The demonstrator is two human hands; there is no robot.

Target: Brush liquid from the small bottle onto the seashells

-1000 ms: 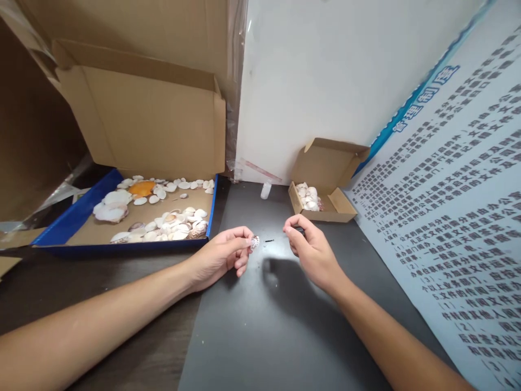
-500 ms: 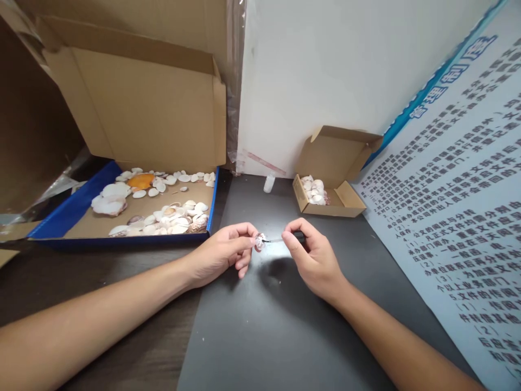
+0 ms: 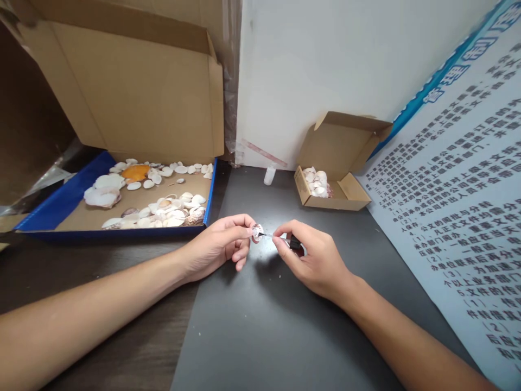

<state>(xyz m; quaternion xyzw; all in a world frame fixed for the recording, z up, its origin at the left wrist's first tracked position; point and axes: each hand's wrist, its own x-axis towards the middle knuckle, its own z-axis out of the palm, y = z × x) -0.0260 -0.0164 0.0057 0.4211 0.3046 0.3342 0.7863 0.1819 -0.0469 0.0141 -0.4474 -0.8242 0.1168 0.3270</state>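
We note the left hand (image 3: 217,247) pinching a small speckled shell (image 3: 257,232) between thumb and fingertips, held just above the counter (image 3: 260,326). The right hand (image 3: 313,258) is closed around a thin applicator brush (image 3: 285,241) with a black cap; its tip now touches the shell. A second ago the two hands were apart, the brush tip clear of the shell; half a second ago the tip had just reached it. Since then the right hand has come in closer and the shell has barely shifted. We judge that the coating of the shell is under way, not finished.

Surface: a dark grey mat over a darker wood-grain counter, lit brightly below the hands. At far left sits a blue-edged tray (image 3: 61,201), lined with cardboard and holding many pale shells and one orange shell (image 3: 135,172). A tall cardboard flap (image 3: 134,92) stands behind it. At far right, a small open carton (image 3: 342,179) holds a few more shells. Between them, against the white wall (image 3: 325,65), stands a small clear bottle (image 3: 269,175). A printed poster (image 3: 459,217) with blue heading and dense text leans along the right side.
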